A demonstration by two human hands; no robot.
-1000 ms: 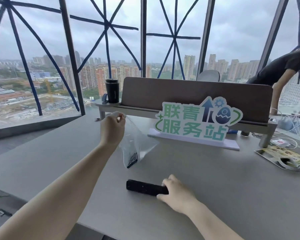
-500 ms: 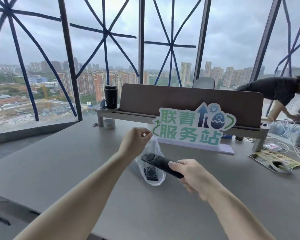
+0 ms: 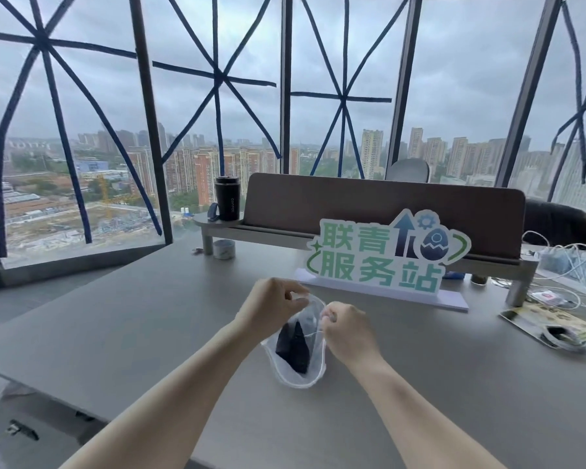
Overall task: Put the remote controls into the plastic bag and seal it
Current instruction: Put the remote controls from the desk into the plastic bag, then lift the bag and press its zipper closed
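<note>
Grey desk (image 3: 420, 384) is now bare of remotes: the second black remote, held outside the bag half a second ago, is now seen inside the clear plastic bag (image 3: 313, 370) beside the first remote control (image 3: 293, 346). Only sealing appears left. The bag's open mouth is pinched shut-fingered by the left hand (image 3: 271, 308) and right hand (image 3: 347, 328) at opposite edges.
</note>
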